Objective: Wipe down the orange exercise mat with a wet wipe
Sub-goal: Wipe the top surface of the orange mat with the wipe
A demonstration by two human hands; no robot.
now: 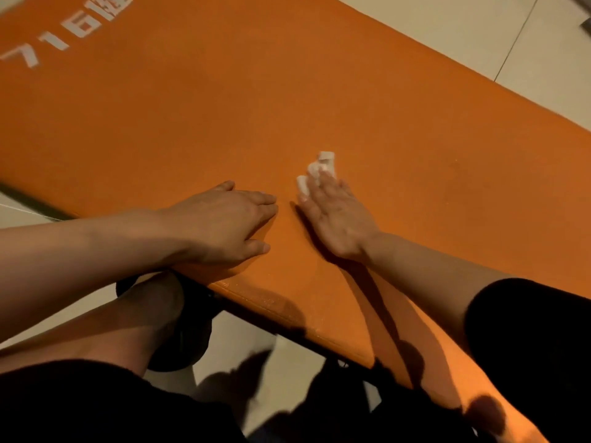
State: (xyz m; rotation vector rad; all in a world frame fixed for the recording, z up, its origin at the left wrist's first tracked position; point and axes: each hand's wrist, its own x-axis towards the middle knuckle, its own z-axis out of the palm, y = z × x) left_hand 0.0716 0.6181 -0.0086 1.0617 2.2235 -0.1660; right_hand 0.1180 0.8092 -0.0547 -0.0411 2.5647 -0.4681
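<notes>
The wiping step is in hand. The right hand [332, 215] lies flat on the orange exercise mat [192, 123], its fingers straight and close together, pressing the wet wipe [315, 174] down; the white, crumpled wipe shows under and just past the fingertips, bunched rather than spread. The left hand [224, 222] rests palm down on the mat just beside the right, fingers relaxed and nearly straight, holding nothing, and seems to steady the mat near its close edge. Both hands sit near that edge, so most of the surface beyond the fingertips, up to the white lettering [64, 30] well apart from them, likely remains to be covered. I judge the next move calls for steady downward pressure through the flat fingers and long strokes away from the edge, keeping the wipe trapped under the fingertips so it does not roll out.
</notes>
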